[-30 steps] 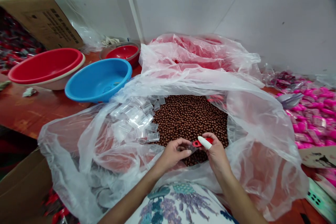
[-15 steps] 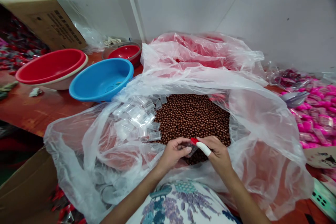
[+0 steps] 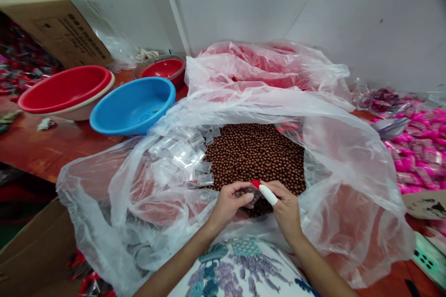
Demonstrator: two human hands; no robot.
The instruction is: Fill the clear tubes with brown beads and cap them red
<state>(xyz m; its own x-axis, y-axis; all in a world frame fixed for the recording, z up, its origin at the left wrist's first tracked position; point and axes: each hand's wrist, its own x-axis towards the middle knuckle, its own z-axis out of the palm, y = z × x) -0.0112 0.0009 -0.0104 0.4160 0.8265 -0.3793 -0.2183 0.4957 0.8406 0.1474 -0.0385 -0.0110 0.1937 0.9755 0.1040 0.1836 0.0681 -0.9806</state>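
Observation:
Over the near edge of a heap of small brown balls (image 3: 258, 153), my left hand (image 3: 230, 202) pinches a small clear plastic container (image 3: 255, 194). My right hand (image 3: 284, 204), with a white cover on one finger, holds a red cap (image 3: 256, 183) at the container's upper end. Both hands nearly touch. The balls lie in a large translucent plastic bag (image 3: 348, 148) with its mouth spread wide. Left of them, more clear containers (image 3: 177, 158) are piled inside the bag.
A blue basin (image 3: 134, 104), a red basin (image 3: 66, 88) and a cardboard box (image 3: 66, 32) stand at the left. Behind is a bag of red pieces (image 3: 251, 65). Pink pieces (image 3: 421, 148) and a scoop (image 3: 390, 127) lie at the right.
The red cap and my right fingers have shifted slightly left and up, and the cap looks more upright. My left hand keeps its pinch. The whole view has shifted slightly.

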